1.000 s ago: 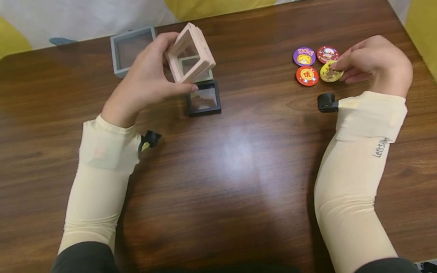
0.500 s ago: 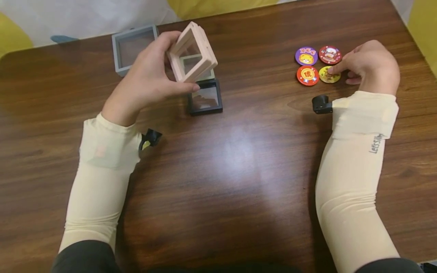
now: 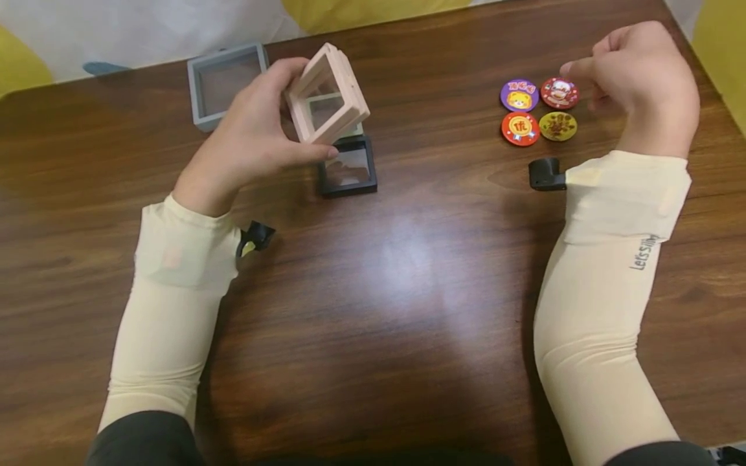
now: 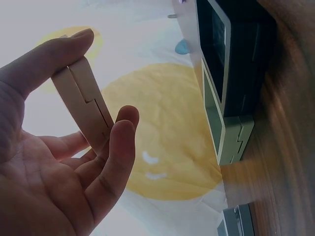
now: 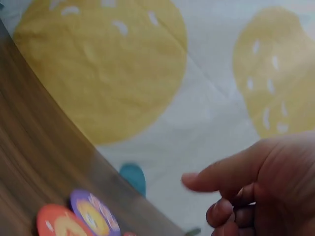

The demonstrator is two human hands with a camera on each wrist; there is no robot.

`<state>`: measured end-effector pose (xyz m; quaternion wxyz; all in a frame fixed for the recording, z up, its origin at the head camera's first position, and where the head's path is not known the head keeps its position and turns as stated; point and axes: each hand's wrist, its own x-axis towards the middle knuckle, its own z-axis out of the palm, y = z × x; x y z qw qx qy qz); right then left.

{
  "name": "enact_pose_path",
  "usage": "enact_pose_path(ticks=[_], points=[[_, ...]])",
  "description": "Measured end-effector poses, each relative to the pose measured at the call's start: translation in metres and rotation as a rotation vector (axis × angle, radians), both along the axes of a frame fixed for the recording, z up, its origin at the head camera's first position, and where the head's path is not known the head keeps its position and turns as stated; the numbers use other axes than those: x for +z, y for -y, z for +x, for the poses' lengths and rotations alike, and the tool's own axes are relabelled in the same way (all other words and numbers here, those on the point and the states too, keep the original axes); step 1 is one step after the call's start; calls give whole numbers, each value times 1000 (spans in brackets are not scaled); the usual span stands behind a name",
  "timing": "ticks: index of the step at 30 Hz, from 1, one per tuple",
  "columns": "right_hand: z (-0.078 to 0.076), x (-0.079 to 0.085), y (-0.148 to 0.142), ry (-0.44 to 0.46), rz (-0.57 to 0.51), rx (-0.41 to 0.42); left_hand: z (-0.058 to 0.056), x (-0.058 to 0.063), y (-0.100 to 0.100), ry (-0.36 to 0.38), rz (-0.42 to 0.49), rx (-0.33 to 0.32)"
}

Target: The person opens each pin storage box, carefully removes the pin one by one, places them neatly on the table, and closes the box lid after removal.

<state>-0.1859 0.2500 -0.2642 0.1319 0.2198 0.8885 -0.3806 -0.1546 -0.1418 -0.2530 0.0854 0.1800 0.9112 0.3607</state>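
My left hand (image 3: 250, 133) holds a pale pink square display frame (image 3: 353, 94) with a clear window, tilted above the table. In the left wrist view the thumb and fingers grip the frame (image 4: 83, 103) by its edges. Beneath it lie a black frame (image 3: 350, 190) and a pale green frame (image 3: 352, 131), the green one mostly hidden. My right hand (image 3: 647, 74) is raised beside the round badges, holding nothing, thumb extended and other fingers loosely curled. The badges are purple (image 3: 520, 96), dark red (image 3: 560, 93), orange-red (image 3: 520, 129) and yellow (image 3: 558, 126), grouped in a square.
A larger grey frame (image 3: 195, 97) lies at the back left, partly behind the left hand. Behind the wooden table (image 3: 408, 310) hangs a white and yellow patterned cloth (image 3: 175, 32). A black wrist camera (image 3: 544, 175) sticks out from the right sleeve.
My right hand first held the yellow badge, laid it beside the others, then let go and moved up and away. The left hand stays in place with the pink frame.
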Motion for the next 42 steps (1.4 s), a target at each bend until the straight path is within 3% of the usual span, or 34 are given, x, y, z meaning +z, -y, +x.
enact_pose_path(ticks=[4,7,13,16,23,29,36,42], points=[[-8,9,31,-123,-200,11,0,-1,2,-1,-11,2],[-12,11,68,-156,-340,91,0,-2,3,-1,-17,0],[2,12,153,-77,-284,456,1,-4,1,8,-9,-19],[11,11,178,-60,-312,567,1,-3,-1,9,-8,-30],[19,12,186,-129,-374,560,0,-2,-5,13,-30,-59],[18,6,192,-140,-372,601,-1,-3,-4,-33,-118,-97],[17,-2,203,-78,-305,647,0,-4,2,11,-259,-125],[16,-10,213,6,-357,620,-3,-3,4,-13,-369,-130]])
